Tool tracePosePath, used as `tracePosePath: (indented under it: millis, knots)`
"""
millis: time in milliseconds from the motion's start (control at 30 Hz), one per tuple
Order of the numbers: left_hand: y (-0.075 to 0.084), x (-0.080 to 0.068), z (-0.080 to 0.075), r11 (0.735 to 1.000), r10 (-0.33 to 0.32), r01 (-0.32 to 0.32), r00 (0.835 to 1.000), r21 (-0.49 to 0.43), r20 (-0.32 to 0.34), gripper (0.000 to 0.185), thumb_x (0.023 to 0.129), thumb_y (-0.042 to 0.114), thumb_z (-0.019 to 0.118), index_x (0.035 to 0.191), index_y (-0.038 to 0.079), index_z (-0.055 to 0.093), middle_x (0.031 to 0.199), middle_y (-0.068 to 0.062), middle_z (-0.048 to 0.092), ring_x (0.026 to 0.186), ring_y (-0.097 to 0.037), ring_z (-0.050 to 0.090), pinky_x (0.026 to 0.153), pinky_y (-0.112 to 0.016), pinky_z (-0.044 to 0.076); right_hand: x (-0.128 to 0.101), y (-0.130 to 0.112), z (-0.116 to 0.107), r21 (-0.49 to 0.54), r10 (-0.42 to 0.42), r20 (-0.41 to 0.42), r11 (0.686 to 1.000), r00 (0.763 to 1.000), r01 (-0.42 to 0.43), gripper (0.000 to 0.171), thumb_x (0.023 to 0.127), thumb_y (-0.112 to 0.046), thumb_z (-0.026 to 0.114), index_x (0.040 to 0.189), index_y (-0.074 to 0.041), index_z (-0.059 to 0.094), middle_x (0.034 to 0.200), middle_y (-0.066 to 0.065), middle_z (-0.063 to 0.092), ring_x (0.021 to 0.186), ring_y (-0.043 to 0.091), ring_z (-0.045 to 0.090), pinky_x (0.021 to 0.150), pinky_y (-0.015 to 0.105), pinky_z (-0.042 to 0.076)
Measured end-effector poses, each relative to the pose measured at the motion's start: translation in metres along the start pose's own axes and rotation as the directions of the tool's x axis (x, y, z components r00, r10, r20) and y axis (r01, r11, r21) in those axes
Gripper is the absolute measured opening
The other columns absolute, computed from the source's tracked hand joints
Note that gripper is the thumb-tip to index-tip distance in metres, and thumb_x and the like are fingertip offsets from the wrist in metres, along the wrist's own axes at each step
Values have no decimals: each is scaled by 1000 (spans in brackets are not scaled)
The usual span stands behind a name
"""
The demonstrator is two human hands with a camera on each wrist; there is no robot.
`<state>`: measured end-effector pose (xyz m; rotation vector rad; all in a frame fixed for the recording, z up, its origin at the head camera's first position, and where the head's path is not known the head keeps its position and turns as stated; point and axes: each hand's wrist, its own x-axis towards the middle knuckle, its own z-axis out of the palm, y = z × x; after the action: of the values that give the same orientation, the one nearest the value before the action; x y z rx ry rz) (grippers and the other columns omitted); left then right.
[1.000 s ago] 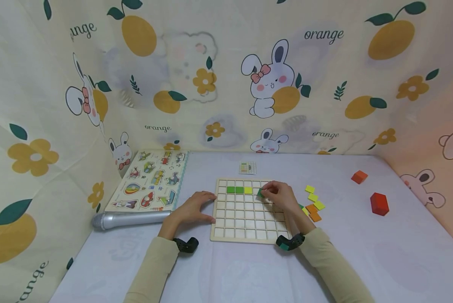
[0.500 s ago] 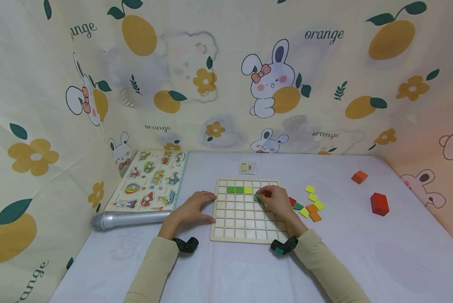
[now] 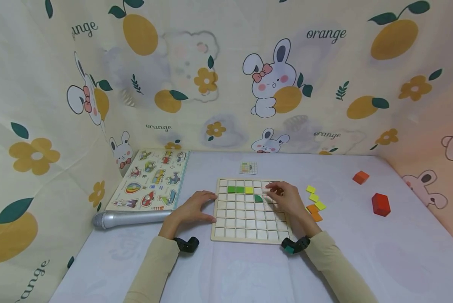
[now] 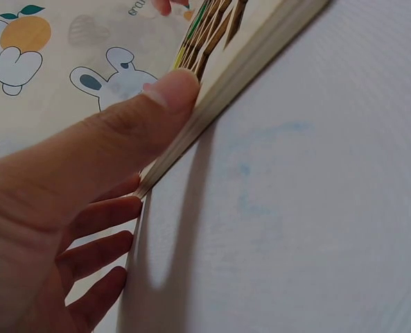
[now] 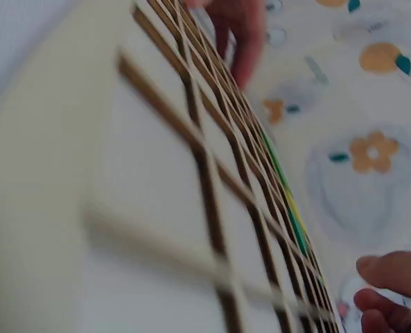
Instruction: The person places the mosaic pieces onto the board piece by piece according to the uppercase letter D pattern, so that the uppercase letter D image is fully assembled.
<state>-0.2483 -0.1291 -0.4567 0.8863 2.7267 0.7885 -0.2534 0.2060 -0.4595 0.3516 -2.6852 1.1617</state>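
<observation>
A wooden grid board (image 3: 251, 241) lies on the table in front of me. Two green square tiles (image 3: 235, 190) and a yellow tile (image 3: 249, 190) sit side by side in its second row. One row lower and to the right lies a green tile with a curved edge (image 3: 258, 198). My left hand (image 3: 191, 207) rests against the board's left edge, thumb and fingertips touching its side. Over the board's upper right part hovers my right hand (image 3: 286, 198), fingers loosely bent, with nothing seen between them; its thumb (image 5: 392, 272) shows in the right wrist view.
Several yellow tiles (image 3: 314, 197) and orange tiles (image 3: 316, 216) lie right of the board. Farther right stand a red block (image 3: 380, 205) and an orange-red block (image 3: 361, 177). A small pattern card (image 3: 248, 168) lies behind the board. A silver microphone (image 3: 135, 219) and picture board (image 3: 147, 181) are at left.
My right hand moved the curved green tile left and down, let go of it in a cell, then drew away to the right. My left hand stayed at the board's edge.
</observation>
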Motion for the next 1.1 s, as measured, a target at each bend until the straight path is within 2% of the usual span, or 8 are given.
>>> tracePosePath:
  millis: [100,200,333,467,600,867,967,1100]
  knots:
    - [0,1,0,1000,-1,1,1000,1,-1,77,72,40,78,135,7,48,142,-11,42,133,-31,32,113,-45,23,-3,10,-15,-48,-21,-44,999,999,19,21,85,-12,68,105,-5,67,88,8,60,75,19,53,59,24,46]
    - [1,1,0,1000,-6,6,1000,5,3,78,72,40,78,135,8,47,142,-11,42,133,-30,32,113,-45,24,-7,21,-29,-88,-12,-53,996,998,8,21,84,-14,69,103,-4,68,89,9,61,76,20,53,60,26,46]
    - [3,1,-1,1000,-10,10,1000,4,6,78,72,41,78,135,8,47,142,-11,42,133,-30,32,113,-44,24,-13,33,-45,-137,50,-5,989,999,-51,24,83,-21,71,102,-6,69,91,8,60,79,20,51,62,24,45]
    - [3,1,-1,1000,-10,10,1000,1,5,77,72,40,78,135,7,48,142,-11,42,134,-31,32,114,-45,23,-18,38,-54,-176,87,64,982,994,-75,28,80,-25,74,100,-6,69,87,6,61,76,20,50,60,24,45]
    - [1,1,0,1000,-7,7,1000,12,4,77,72,41,78,135,8,48,142,-11,42,134,-30,32,114,-44,23,-21,40,-57,-179,117,115,979,986,-95,34,76,-29,78,98,-6,69,82,3,62,73,18,50,59,25,44]
    - [0,2,2,1000,17,-17,1000,-5,-5,77,72,39,78,134,6,48,141,-12,43,132,-31,34,113,-45,24,-20,43,-53,-201,138,108,973,984,-114,31,75,-26,78,96,-5,68,82,3,61,73,18,50,62,27,44]
    - [0,2,2,1000,15,-15,1000,1,-7,76,72,40,78,134,6,48,141,-12,43,132,-31,34,113,-44,25,-18,41,-51,-212,107,99,974,989,-84,29,76,-24,78,96,-6,69,83,3,60,75,19,49,62,27,43]
    - [1,2,1,1000,6,-6,1000,-3,-6,76,72,39,78,134,6,49,141,-12,43,133,-31,33,113,-44,24,-14,33,-48,-171,35,95,985,995,-19,29,76,-25,78,99,-8,71,89,4,61,80,20,51,65,28,45]
